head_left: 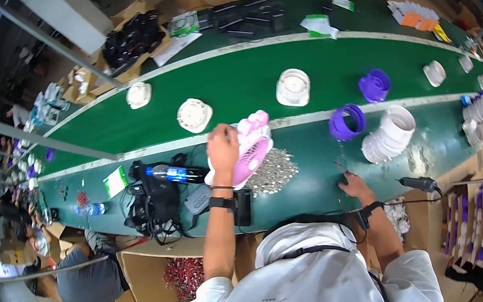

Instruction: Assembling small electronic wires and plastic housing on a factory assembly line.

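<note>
My left hand (223, 150) is curled over the white edge of a pink and white plastic fan body (250, 161), whose slotted pink grille faces up. Touching its right side is a heap of small shiny metal pieces (275, 172). Near the bench's front edge, my right hand (356, 187) has its fingers drawn together around something thin, too small to make out. Beyond that hand stand a purple plastic ring (346, 123) and a leaning stack of white round plastic housings (390, 134).
A green conveyor belt (231, 80) carries white housings (293, 87) and a purple one (375, 86). Left of me lie a dark drink bottle (177, 173), a black bag (159, 204) and a grey device (199, 200). A corded black hand tool (418, 184) is at right. Another person (88, 277) sits at left.
</note>
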`<state>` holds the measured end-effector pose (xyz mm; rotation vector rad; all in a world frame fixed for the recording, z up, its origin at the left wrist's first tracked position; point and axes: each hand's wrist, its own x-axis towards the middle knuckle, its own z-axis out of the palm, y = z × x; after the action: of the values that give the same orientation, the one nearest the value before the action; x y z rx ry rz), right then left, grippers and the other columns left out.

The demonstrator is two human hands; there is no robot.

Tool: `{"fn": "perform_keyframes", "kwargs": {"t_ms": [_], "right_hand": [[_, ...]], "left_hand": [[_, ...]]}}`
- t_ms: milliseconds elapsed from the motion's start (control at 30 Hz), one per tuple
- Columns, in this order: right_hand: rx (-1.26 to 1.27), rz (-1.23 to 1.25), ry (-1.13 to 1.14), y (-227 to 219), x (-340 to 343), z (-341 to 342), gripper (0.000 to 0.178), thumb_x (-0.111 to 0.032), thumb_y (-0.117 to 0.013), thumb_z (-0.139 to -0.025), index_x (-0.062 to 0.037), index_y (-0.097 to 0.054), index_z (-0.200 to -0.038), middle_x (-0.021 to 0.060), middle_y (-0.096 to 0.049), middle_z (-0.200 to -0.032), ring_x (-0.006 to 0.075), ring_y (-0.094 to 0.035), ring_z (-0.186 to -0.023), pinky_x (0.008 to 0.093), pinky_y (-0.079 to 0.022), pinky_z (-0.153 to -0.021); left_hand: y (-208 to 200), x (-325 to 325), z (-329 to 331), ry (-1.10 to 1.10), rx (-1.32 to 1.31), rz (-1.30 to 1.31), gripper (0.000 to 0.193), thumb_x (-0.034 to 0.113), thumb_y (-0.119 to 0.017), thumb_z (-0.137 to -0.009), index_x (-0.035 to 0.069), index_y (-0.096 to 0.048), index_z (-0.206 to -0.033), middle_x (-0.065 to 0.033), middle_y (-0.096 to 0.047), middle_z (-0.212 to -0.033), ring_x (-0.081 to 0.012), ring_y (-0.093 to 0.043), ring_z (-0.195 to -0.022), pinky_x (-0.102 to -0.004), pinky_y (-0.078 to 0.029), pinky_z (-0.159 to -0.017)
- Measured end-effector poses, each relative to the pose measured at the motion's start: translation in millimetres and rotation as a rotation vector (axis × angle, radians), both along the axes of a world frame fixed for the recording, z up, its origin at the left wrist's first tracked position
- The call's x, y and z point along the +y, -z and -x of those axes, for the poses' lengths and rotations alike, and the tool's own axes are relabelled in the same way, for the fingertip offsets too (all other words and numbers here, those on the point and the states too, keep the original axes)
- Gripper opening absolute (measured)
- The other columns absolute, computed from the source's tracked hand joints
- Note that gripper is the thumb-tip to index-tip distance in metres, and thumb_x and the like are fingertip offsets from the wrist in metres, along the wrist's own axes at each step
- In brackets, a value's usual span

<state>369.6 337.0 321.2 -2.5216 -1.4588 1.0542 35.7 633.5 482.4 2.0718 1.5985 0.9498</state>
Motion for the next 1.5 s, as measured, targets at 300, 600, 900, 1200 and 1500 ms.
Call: {"fn": "perform_keyframes", "kwargs": {"t_ms": [300,600,900,1200,1500], "right_hand": [[0.129,0.029,-0.003,3,-8,0,0.082,-0.038,-0.066,-0.090,0.0101,-0.036,-0.149,0.0295,-0.028,-0.160,0.0378,-0.028,-0.150,0.0395,-0.027,-0.123],[0.119,0.086,0.008,14,-14,9,0.093,-0.040,-0.068,-0.089,0.0103,-0.024,-0.154,0.0325,-0.015,-0.163,0.0462,-0.016,-0.152,0.0435,-0.021,-0.125],[0.116,-0.022,0.019,43,-19,14,0.091,-0.048,-0.066,-0.090,0.0131,-0.031,-0.149,0.0351,-0.020,-0.160,0.0466,-0.015,-0.152,0.0437,-0.019,-0.125],[-0.263,-0.830,0.120,-130,33,22,0.056,-0.010,-0.073,-0.076,-0.0048,-0.057,-0.129,0.0254,-0.043,-0.148,0.0454,-0.040,-0.137,0.0547,-0.032,-0.114],[-0.908,-0.402,0.492,-134,43,-91,0.063,-0.022,-0.083,-0.070,-0.0165,-0.058,-0.128,0.0161,-0.039,-0.154,0.0366,-0.032,-0.145,0.0606,-0.028,-0.113]], "left_hand": [[-12,-1,2,-0.001,-0.012,0.005,0.021,0.021,-0.059,-0.093,0.002,-0.068,-0.092,-0.0203,-0.070,-0.089,-0.0410,-0.066,-0.089,-0.0504,-0.052,-0.078],[-10,-5,-1,-0.024,-0.009,0.073,0.020,0.022,-0.058,-0.092,0.003,-0.066,-0.090,-0.0160,-0.070,-0.088,-0.0395,-0.064,-0.089,-0.0508,-0.052,-0.078],[2,6,12,-0.003,0.026,-0.023,0.020,0.021,-0.060,-0.093,0.003,-0.069,-0.093,-0.0194,-0.071,-0.088,-0.0379,-0.068,-0.086,-0.0468,-0.052,-0.076],[-1,8,9,-0.007,-0.005,-0.003,0.022,0.020,-0.057,-0.094,0.001,-0.069,-0.090,-0.0200,-0.072,-0.085,-0.0397,-0.069,-0.084,-0.0474,-0.052,-0.075],[9,4,2,0.022,-0.029,-0.010,0.018,0.023,-0.061,-0.092,0.006,-0.067,-0.092,-0.0182,-0.069,-0.086,-0.0410,-0.066,-0.086,-0.0530,-0.052,-0.076]]}}
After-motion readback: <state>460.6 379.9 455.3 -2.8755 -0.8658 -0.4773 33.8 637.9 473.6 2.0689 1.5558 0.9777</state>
